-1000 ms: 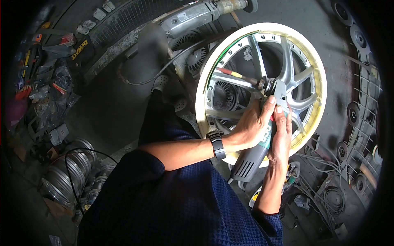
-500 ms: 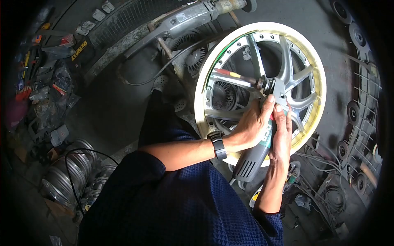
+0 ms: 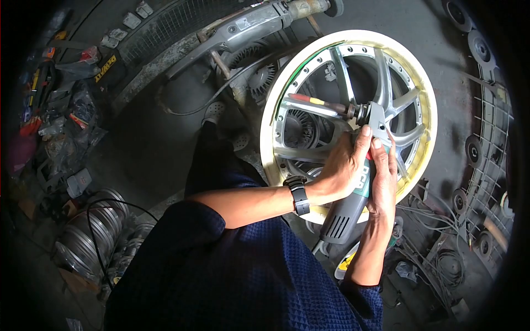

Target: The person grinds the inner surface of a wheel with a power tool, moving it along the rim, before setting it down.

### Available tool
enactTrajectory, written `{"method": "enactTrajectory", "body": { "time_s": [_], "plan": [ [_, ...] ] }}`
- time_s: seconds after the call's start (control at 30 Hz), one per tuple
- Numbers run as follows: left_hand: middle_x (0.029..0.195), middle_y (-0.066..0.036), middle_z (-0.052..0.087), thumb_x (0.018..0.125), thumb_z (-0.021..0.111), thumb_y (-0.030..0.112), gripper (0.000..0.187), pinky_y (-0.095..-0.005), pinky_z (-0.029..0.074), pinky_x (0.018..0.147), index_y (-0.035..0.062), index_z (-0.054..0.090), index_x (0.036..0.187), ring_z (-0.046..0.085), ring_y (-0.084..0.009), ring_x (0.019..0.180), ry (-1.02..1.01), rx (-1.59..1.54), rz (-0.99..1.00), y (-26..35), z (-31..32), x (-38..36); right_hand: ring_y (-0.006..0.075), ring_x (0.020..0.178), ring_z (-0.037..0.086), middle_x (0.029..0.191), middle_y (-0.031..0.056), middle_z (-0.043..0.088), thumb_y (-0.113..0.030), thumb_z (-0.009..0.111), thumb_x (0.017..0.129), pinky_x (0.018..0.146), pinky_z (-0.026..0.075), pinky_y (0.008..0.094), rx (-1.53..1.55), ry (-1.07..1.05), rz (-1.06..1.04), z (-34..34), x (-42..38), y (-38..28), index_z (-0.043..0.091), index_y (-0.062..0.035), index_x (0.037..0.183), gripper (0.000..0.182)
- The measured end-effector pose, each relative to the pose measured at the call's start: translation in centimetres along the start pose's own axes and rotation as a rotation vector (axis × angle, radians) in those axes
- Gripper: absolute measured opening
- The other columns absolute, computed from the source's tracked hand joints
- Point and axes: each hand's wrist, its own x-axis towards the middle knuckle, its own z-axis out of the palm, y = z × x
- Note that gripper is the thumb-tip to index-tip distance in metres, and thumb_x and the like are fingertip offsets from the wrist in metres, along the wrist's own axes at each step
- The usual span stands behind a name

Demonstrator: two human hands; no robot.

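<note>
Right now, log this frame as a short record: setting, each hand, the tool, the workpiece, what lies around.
setting: workshop floor, seen from above
left hand: fingers wrapped over the grinder body, wristwatch on the wrist
right hand: grips the grinder from the other side
grinder: grey body, head at the wheel's hub, a red-and-yellow shaft sticking out
alloy wheel: silver spokes, cream rim
surroundings: stacked rims at left, cables at right

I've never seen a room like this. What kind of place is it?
Probably a wheel repair workshop. Both hands grip an angle grinder against a spoked alloy wheel, more metal rims are stacked on the floor, and tools lie scattered along the side.
</note>
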Motion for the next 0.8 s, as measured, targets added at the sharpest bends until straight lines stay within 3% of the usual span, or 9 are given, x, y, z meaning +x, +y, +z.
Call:
{"method": "enactTrajectory", "body": {
  "time_s": [0.17, 0.23, 0.8],
  "plan": [
    [0.102, -0.026, 0.057, 0.107, 0.031, 0.070, 0.083, -0.0432, 0.048, 0.087, -0.0102, 0.051, 0.116, 0.061, -0.0339, 0.094, -0.008, -0.071, -0.058, -0.4, -0.3, 0.1, 0.0184, 0.112, 0.065, 0.126, 0.0165, 0.067, -0.030, 0.070, 0.104, 0.096, 0.053, 0.0325, 0.014, -0.061, -0.007, 0.6, 0.2, 0.2, 0.038, -0.0067, 0.159, 0.068],
    [0.102, -0.025, 0.057, 0.108, 0.031, 0.068, 0.081, -0.0429, 0.048, 0.086, -0.0104, 0.052, 0.114, 0.060, -0.0325, 0.094, 0.017, -0.049, 0.021, -0.6, -0.5, 0.3, 0.0186, 0.113, 0.065, 0.127, 0.0164, 0.067, -0.029, 0.069, 0.104, 0.097, 0.053, 0.0330, 0.009, -0.064, 0.005, 0.8, 0.2, 0.0, 0.038, -0.0069, 0.159, 0.067],
    [0.103, -0.025, 0.058, 0.107, 0.031, 0.070, 0.083, -0.0435, 0.048, 0.088, -0.0097, 0.053, 0.114, 0.061, -0.0349, 0.095, 0.025, -0.017, -0.012, 0.0, -0.3, 0.0, 0.0184, 0.117, 0.064, 0.125, 0.0163, 0.067, -0.029, 0.069, 0.104, 0.097, 0.053, 0.0322, 0.002, -0.060, 0.016, 0.3, 0.3, 0.1, 0.035, -0.0075, 0.161, 0.070]
  ]
}}
